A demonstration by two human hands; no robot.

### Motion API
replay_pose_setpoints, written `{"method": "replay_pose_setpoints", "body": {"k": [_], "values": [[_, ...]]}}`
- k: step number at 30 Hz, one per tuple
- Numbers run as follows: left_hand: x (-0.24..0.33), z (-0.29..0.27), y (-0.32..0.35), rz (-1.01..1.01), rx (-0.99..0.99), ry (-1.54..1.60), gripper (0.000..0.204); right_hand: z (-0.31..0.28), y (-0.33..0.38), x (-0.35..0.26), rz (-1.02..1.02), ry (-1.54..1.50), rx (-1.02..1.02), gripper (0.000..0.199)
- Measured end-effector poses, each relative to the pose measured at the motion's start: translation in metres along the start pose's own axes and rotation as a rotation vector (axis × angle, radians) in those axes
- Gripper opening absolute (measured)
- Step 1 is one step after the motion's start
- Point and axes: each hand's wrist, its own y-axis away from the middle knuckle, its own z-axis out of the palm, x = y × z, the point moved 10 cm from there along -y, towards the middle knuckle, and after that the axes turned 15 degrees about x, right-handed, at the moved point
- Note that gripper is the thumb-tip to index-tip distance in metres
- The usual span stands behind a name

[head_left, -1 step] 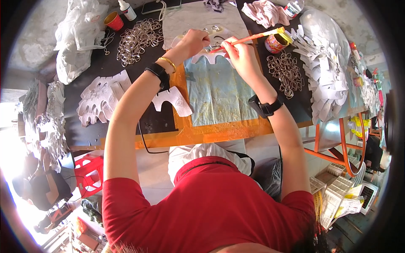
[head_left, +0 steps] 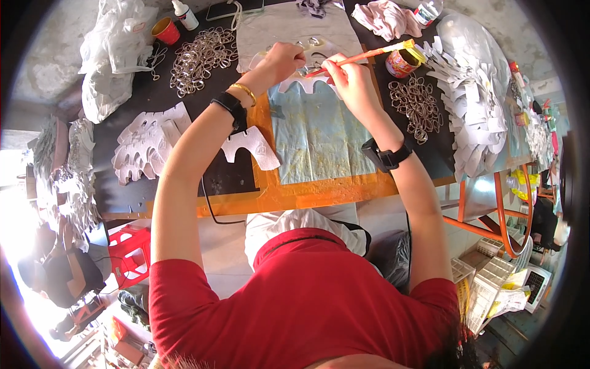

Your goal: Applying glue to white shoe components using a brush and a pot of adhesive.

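My left hand [head_left: 286,59] is closed over a scalloped white piece [head_left: 298,85] lying at the far middle of the table. Its fingertips are curled away, so what they pinch is hidden. My right hand [head_left: 348,75] holds a slim orange brush [head_left: 369,54] between thumb and fingers. The brush's thin red end points left at the white piece, and its thicker yellow end reaches right above a red tin [head_left: 402,63]. Several metal rings [head_left: 314,42] lie on the white piece just beyond my hands. Under its near edge spreads a stained light-blue sheet [head_left: 326,135].
Loose metal rings are heaped at left [head_left: 200,58] and right [head_left: 416,104]. Scalloped white pieces [head_left: 147,138] are stacked left; another piece [head_left: 252,147] lies near my left forearm. White strips [head_left: 470,104] pile up far right. An orange cup [head_left: 165,31] stands far left.
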Motion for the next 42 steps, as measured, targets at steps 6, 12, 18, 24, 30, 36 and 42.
{"method": "replay_pose_setpoints", "body": {"k": [6,12,18,24,30,36,42], "values": [[0.004,-0.006,0.002,0.032,0.060,0.033,0.012,0.004,0.000,0.001,0.021,0.062,-0.047,0.020],[0.003,-0.011,0.003,-0.016,0.099,0.055,0.016,0.001,-0.001,-0.002,-0.021,0.022,0.006,0.017],[0.011,-0.008,0.005,0.042,0.043,0.047,0.022,-0.001,-0.002,-0.003,-0.022,-0.009,0.030,0.015],[0.004,-0.002,0.005,0.041,0.037,0.097,0.027,-0.001,-0.003,-0.005,-0.026,-0.013,0.030,0.015],[0.007,-0.004,0.004,0.067,0.065,0.042,0.027,-0.001,-0.002,-0.004,-0.030,-0.023,0.031,0.016],[0.007,0.001,0.004,0.057,0.030,0.006,0.021,-0.006,-0.006,-0.004,-0.030,0.019,0.031,0.017],[0.014,-0.005,0.006,0.043,0.025,0.071,0.015,-0.061,-0.022,-0.001,-0.040,0.034,0.230,0.019]]}}
